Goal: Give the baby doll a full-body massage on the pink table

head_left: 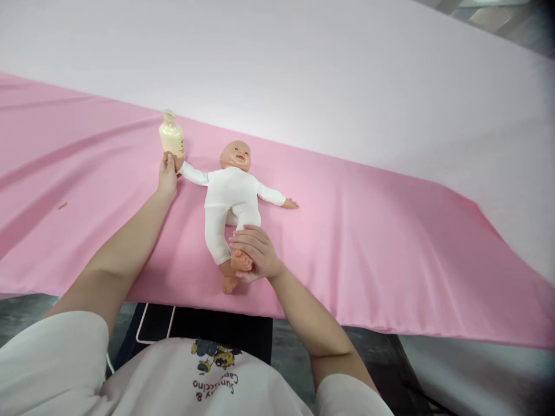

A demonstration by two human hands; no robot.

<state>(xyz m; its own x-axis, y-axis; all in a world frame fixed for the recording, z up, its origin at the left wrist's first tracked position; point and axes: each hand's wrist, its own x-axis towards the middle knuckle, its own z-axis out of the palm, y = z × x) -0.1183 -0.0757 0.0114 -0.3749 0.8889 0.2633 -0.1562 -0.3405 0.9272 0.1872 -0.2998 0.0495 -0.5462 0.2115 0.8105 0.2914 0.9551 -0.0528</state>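
Note:
A baby doll (230, 188) in a white long-sleeved suit lies on its back on the pink cloth, its head away from me and its arms spread. My left hand (168, 170) is closed on the doll's hand at the left. Just behind those fingers stands a pale yellow pump bottle (171, 137), its base partly hidden by the doll's hand and mine. My right hand (256, 252) wraps round the doll's lower leg, beside its bare foot (241, 261). The doll's other foot (229, 283) lies free near the table's front edge.
The pink cloth (368, 242) covers the near part of the table, with a white surface (303, 69) beyond it. A small brownish piece (63, 205) lies on the cloth at the left. Below the front edge is a dark seat with a pale frame (155, 341).

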